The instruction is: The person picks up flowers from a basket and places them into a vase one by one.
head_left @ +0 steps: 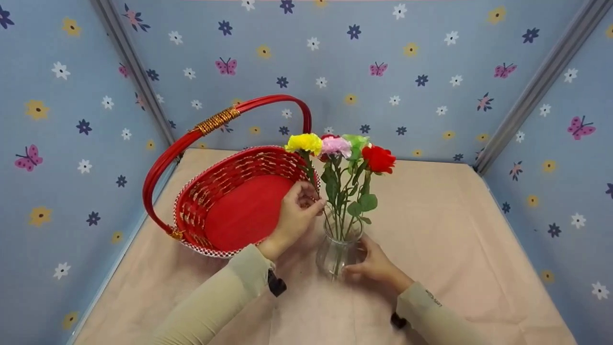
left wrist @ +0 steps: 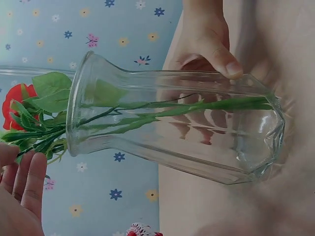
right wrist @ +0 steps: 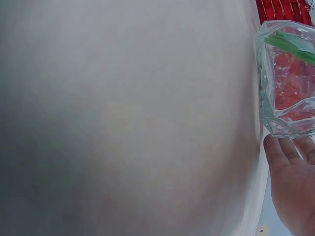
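A clear glass vase [head_left: 330, 263] stands upright on the table, holding several artificial flowers. Yellow [head_left: 304, 143], pink [head_left: 336, 146] and red [head_left: 380, 159] blooms top them, with a green bloom [head_left: 357, 143] behind. My left hand [head_left: 293, 213] pinches a stem beneath the yellow bloom, just above the vase's rim. Low on the vase's right side, my right hand [head_left: 380, 266] grips the glass; its thumb [left wrist: 230, 66] lies along the near side, and its fingers show through from behind. Green stems [left wrist: 197, 105] reach down to the vase's bottom.
A red woven basket [head_left: 244, 211] with a tall arched handle [head_left: 218, 120] sits left of the vase, close behind my left hand. A beige cloth [head_left: 440, 239] covers the table. Blue floral panels [head_left: 345, 57] enclose the back and both sides.
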A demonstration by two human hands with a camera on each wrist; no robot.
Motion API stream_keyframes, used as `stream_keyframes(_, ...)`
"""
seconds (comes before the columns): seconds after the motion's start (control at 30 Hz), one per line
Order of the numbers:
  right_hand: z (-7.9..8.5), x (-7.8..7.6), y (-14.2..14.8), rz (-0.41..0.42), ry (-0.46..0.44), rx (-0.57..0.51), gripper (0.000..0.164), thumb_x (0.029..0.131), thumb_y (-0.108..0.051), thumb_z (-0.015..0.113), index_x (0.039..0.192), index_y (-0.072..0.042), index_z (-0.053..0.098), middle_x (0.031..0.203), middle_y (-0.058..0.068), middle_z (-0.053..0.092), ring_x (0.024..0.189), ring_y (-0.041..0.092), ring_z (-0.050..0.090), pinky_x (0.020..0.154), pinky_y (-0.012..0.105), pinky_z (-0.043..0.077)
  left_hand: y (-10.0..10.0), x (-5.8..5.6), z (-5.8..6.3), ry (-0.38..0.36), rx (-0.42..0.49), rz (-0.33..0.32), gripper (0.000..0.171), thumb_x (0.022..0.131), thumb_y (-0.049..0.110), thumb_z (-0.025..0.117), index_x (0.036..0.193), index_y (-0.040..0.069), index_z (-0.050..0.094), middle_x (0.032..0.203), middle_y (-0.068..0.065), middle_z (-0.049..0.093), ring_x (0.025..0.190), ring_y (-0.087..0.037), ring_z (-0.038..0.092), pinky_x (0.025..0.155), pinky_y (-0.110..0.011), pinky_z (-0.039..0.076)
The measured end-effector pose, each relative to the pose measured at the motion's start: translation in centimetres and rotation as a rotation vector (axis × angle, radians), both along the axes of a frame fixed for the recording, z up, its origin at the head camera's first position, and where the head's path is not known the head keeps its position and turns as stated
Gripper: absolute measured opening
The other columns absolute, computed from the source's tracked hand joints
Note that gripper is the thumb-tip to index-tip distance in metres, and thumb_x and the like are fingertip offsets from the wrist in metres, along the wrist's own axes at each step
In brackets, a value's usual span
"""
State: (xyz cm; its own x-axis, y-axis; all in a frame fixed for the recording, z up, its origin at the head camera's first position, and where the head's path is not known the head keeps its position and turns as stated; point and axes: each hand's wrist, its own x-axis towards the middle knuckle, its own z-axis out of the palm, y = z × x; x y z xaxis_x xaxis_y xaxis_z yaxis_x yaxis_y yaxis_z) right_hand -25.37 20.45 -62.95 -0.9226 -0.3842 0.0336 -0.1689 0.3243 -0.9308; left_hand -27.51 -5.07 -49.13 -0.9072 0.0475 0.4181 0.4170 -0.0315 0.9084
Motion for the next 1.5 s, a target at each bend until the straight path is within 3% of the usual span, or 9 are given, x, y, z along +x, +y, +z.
stream_keyframes(0.17, -0.1, 0.1, 0.0, 0.013, 0.013, -0.033, 0.102, 0.073, -0.007, 0.097, 0.159, 0.001, 0.043, 0.146, 0.025, 0.063, 0.138, 0.045, 0.060, 0.119, 0.063, 0.046, 0.3, 0.4, -0.2, 0.019, -0.032, 0.000, 0.020, 0.095, -0.006, 0.077, 0.106, -0.010, 0.061, 0.092, -0.021, 0.069, 0.075, -0.009, 0.068, 0.070, -0.047, 0.066)
stream_keyframes(0.43, -0.1, 0.2, 0.0, -0.009, 0.018, 0.003, 0.101, 0.073, -0.007, 0.097, 0.159, -0.004, 0.045, 0.150, 0.022, 0.061, 0.140, 0.044, 0.058, 0.122, 0.062, 0.044, 0.6, 1.2, -0.6, -0.012, -0.064, 0.049, 0.014, 0.094, -0.002, 0.080, 0.100, -0.007, 0.068, 0.090, -0.017, 0.072, 0.074, -0.008, 0.067, 0.067, -0.023, 0.060)
stream_keyframes(0.67, -0.1, 0.2, 0.0, -0.023, 0.011, 0.001, 0.099, 0.072, -0.006, 0.098, 0.157, -0.004, 0.047, 0.149, 0.021, 0.062, 0.139, 0.044, 0.060, 0.121, 0.063, 0.045, 0.8, 1.4, -0.8, -0.037, -0.141, 0.114, 0.017, 0.091, 0.001, 0.083, 0.100, -0.004, 0.069, 0.090, -0.020, 0.076, 0.079, -0.016, 0.069, 0.075, -0.022, 0.056)
stream_keyframes(0.87, -0.1, 0.3, 0.0, -0.018, 0.010, 0.005, 0.098, 0.072, -0.006, 0.096, 0.156, -0.004, 0.047, 0.149, 0.021, 0.062, 0.138, 0.043, 0.060, 0.119, 0.062, 0.046, 0.7, 1.5, -1.0, -0.092, -0.196, 0.094, 0.028, 0.090, 0.004, 0.084, 0.108, -0.004, 0.065, 0.090, -0.021, 0.077, 0.078, -0.014, 0.069, 0.075, -0.024, 0.058)
stream_keyframes(1.13, 0.1, 0.1, 0.0, -0.004, 0.025, 0.008, 0.100, 0.072, -0.009, 0.098, 0.156, -0.001, 0.046, 0.143, 0.024, 0.065, 0.135, 0.042, 0.062, 0.117, 0.060, 0.049, 0.4, 1.5, -1.2, -0.124, -0.266, 0.050, 0.022, 0.089, 0.005, 0.085, 0.103, -0.003, 0.070, 0.092, -0.018, 0.074, 0.079, -0.013, 0.066, 0.074, -0.022, 0.058)
stream_keyframes(1.33, 0.4, 0.2, 0.0, -0.013, 0.008, 0.007, 0.101, 0.071, -0.008, 0.098, 0.157, -0.004, 0.046, 0.147, 0.024, 0.063, 0.138, 0.044, 0.060, 0.121, 0.062, 0.045, 0.0, 1.9, -1.2, -0.158, -0.311, -0.010, 0.022, 0.103, 0.023, 0.074, 0.112, 0.003, 0.074, 0.094, -0.009, 0.073, 0.084, -0.013, 0.066, 0.078, -0.029, 0.058)
stream_keyframes(1.5, 0.5, 0.2, -0.1, -0.019, 0.006, 0.007, 0.101, 0.071, -0.009, 0.099, 0.157, -0.005, 0.047, 0.148, 0.024, 0.062, 0.139, 0.045, 0.059, 0.121, 0.063, 0.044, -0.2, 2.1, -1.3, -0.191, -0.304, -0.047, 0.033, 0.111, 0.031, 0.061, 0.129, 0.005, 0.073, 0.098, -0.012, 0.071, 0.088, -0.023, 0.067, 0.079, -0.036, 0.058)
